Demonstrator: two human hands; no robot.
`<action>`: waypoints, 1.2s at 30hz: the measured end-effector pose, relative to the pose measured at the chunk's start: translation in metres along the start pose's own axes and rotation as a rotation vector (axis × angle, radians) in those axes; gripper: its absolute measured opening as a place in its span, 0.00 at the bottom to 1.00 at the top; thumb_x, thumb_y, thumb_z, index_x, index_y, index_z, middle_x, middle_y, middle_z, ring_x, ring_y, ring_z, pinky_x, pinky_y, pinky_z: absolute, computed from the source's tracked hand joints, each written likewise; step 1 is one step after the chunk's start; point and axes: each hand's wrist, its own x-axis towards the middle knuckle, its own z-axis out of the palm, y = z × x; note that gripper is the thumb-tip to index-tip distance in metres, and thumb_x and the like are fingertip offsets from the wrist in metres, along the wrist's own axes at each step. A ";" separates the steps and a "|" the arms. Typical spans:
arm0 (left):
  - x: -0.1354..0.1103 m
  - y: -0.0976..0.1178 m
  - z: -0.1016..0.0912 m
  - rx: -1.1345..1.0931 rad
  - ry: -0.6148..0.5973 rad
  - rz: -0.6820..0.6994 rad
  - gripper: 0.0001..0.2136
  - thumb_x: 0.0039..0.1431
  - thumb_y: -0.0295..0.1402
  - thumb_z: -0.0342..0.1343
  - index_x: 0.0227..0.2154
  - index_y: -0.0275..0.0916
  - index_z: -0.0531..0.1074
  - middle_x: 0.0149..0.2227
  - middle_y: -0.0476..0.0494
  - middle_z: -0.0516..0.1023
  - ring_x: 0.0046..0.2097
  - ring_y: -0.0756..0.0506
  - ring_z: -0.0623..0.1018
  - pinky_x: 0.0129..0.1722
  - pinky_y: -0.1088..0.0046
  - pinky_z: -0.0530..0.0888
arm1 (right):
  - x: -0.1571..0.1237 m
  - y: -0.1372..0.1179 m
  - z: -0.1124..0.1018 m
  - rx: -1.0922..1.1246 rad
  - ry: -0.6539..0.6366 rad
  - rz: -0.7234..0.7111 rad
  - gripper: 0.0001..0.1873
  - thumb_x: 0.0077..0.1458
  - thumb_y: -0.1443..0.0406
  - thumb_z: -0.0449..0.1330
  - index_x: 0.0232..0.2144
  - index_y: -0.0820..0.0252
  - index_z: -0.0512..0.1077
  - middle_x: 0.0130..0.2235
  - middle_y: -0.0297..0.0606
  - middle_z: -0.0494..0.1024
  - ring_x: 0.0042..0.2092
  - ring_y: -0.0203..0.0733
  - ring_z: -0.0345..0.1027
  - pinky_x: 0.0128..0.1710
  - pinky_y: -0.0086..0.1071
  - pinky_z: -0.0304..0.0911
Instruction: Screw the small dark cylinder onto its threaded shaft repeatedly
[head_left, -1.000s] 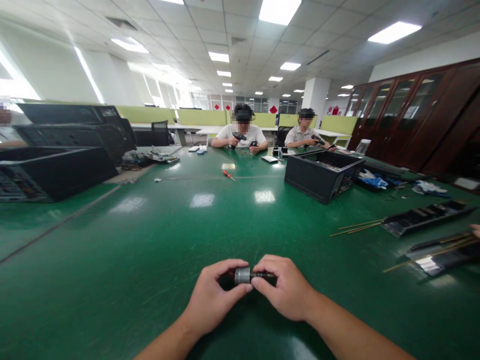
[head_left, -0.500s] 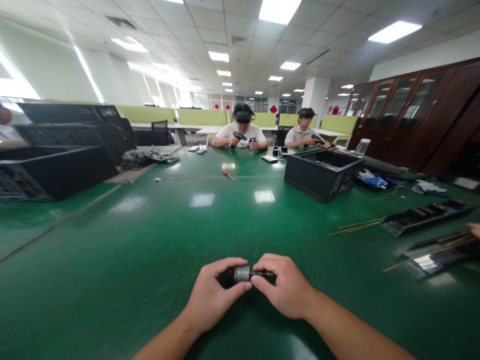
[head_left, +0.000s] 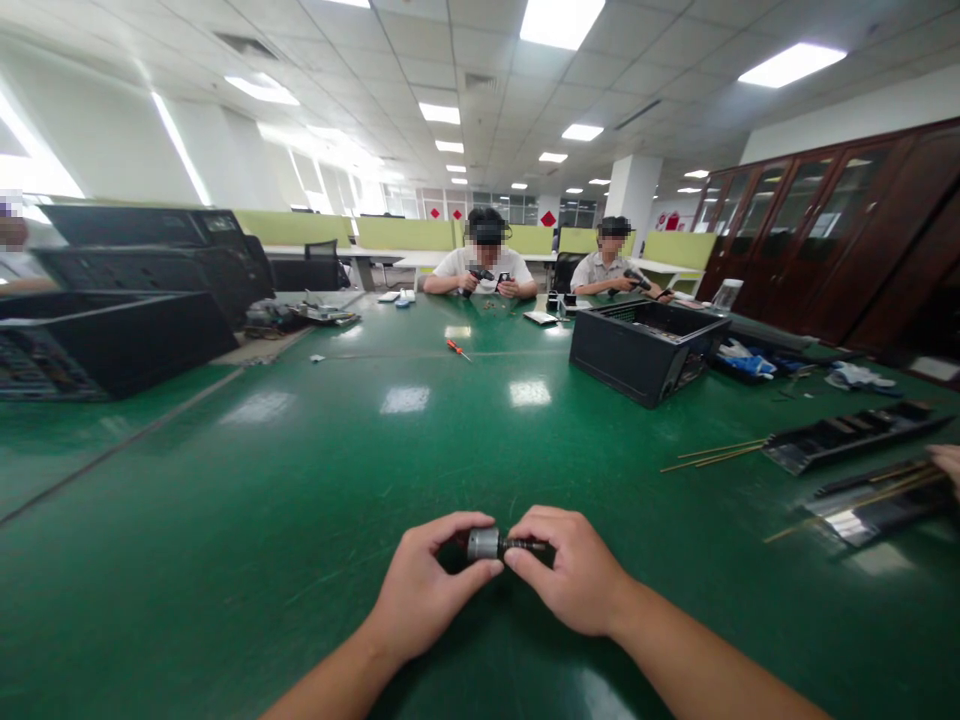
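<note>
Low over the green table [head_left: 300,480], both my hands meet on one small part. My left hand [head_left: 424,590] pinches a short silver metal cylinder [head_left: 484,543] between thumb and fingers. My right hand [head_left: 574,575] grips the dark shaft [head_left: 525,545] that sticks out of the cylinder's right end. Both hands are closed around it. A hint of red shows behind the cylinder, mostly hidden by my left fingers.
A black open computer case [head_left: 645,350] stands at the right, more black cases [head_left: 112,340] at the left. Black panels [head_left: 847,438] and thin rods [head_left: 712,452] lie at the right. A red screwdriver [head_left: 456,349] lies mid-table. Two people sit at the far end with tools.
My hands and the part have crept slightly away from me on the table; the grip looks the same. Someone's hand at the right edge has shifted a little.
</note>
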 end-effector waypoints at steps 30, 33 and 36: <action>0.001 -0.001 0.000 -0.040 0.016 -0.043 0.15 0.49 0.38 0.67 0.41 0.43 0.80 0.41 0.46 0.83 0.44 0.41 0.80 0.48 0.66 0.74 | 0.001 0.005 0.003 -0.001 0.069 0.032 0.04 0.59 0.64 0.63 0.33 0.57 0.77 0.32 0.33 0.77 0.34 0.38 0.70 0.36 0.30 0.60; 0.001 -0.004 0.000 -0.057 0.016 -0.036 0.15 0.49 0.38 0.67 0.41 0.43 0.80 0.41 0.46 0.83 0.44 0.41 0.80 0.48 0.67 0.74 | 0.001 0.004 0.003 0.002 0.070 0.028 0.04 0.59 0.65 0.63 0.33 0.57 0.77 0.32 0.33 0.76 0.34 0.38 0.70 0.35 0.30 0.59; 0.000 -0.007 0.001 -0.086 0.013 -0.028 0.15 0.50 0.38 0.67 0.42 0.42 0.79 0.42 0.46 0.82 0.44 0.42 0.80 0.47 0.69 0.74 | 0.001 0.003 0.004 0.008 0.084 0.022 0.04 0.59 0.64 0.62 0.33 0.58 0.77 0.31 0.33 0.76 0.34 0.38 0.69 0.35 0.30 0.59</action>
